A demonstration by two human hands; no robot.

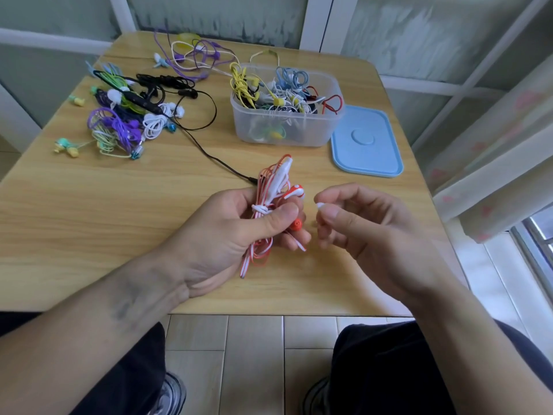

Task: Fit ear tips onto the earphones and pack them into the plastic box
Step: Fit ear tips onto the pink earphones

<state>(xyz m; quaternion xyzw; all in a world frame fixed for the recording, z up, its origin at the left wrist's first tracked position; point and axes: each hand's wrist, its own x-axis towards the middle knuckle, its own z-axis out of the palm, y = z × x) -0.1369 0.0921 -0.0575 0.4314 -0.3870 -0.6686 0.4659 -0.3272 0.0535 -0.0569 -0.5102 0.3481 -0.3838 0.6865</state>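
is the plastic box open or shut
Open: the plastic box has no lid on; the blue lid lies flat on the table beside it.

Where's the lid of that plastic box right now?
The blue lid lies flat on the wooden table, on the right side of the head view, just right of the open plastic box.

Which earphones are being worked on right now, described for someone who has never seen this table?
Start at the clear plastic box at mid-table and come toward the near edge. There the left hand grips the coiled orange-and-white earphones. They are the only set lifted off the wood and the only one in those colours.
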